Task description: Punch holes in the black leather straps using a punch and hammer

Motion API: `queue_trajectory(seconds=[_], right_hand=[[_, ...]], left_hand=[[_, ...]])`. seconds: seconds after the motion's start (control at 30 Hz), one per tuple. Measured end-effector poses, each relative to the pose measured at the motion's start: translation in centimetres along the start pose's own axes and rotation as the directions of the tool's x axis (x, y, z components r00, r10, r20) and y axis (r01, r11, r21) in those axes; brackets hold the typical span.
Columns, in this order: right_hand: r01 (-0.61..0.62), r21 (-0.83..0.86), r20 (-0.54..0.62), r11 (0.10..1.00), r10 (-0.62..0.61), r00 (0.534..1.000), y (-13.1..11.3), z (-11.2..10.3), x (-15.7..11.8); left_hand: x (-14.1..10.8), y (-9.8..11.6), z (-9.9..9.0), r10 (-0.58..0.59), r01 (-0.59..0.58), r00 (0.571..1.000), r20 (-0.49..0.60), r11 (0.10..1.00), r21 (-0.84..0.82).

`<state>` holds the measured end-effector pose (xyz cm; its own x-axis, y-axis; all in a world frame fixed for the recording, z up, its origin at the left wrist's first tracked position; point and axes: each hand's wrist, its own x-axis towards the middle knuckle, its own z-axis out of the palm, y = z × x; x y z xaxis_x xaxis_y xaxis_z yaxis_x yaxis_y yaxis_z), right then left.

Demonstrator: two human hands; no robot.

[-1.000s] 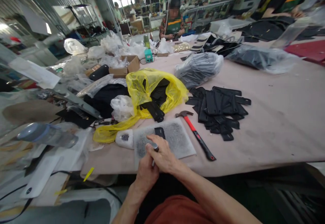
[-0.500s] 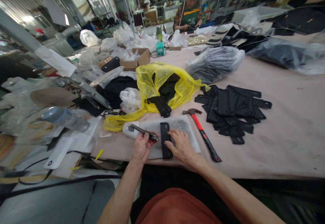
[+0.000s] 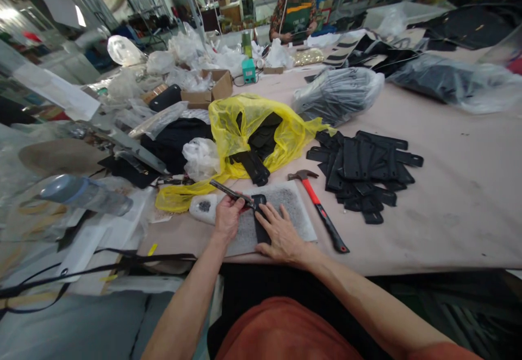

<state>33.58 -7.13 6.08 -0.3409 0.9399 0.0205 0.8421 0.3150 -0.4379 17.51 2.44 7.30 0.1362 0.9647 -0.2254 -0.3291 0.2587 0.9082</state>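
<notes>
My left hand (image 3: 228, 217) is closed around a slim dark metal tool (image 3: 225, 189), its inner end over the upper part of a flat black strip (image 3: 261, 234). I cannot make out what kind of tool it is. My right hand (image 3: 282, 234) lies with fingers spread, pressing on that strip and covering part of it. Beneath both is a speckled pale board (image 3: 302, 219). To the right of the board rests a claw hammer (image 3: 321, 213) with a red and black handle.
A pile of black pieces (image 3: 365, 167) lies right of the hammer. Beyond the board sits a yellow plastic bag (image 3: 222, 118) holding black pieces. At the left are a water bottle (image 3: 87, 194) and a slanting metal post (image 3: 130, 145). Another person (image 3: 299, 20) is across the table.
My left hand has brought the tool's inner end over the strip's upper part. My right hand has moved onto the strip and flattened there. The camera view has shifted slightly.
</notes>
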Motion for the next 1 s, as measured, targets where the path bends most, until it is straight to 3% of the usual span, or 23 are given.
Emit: queue_trajectory(seconds=[0.13, 0.37, 1.0], right_hand=[[0.025, 0.016, -0.012, 1.000, -0.025, 1.000, 0.4, -0.3, -0.4], [0.014, 0.052, -0.100, 0.999, -0.009, 0.995, 0.4, -0.5, -0.7], [0.008, 0.098, -0.104, 0.995, 0.002, 0.995, 1.0, -0.5, -0.5]], left_hand=[[2.0, -1.5, 0.7, 0.127, -0.129, 0.992, 0.019, 0.973, 0.192], [2.6, -3.3, 0.6, 0.243, -0.254, 0.966, 0.092, 0.810, 0.529], [2.6, -3.4, 1.2, 0.288, -0.345, 0.937, 0.195, 0.702, 0.622]])
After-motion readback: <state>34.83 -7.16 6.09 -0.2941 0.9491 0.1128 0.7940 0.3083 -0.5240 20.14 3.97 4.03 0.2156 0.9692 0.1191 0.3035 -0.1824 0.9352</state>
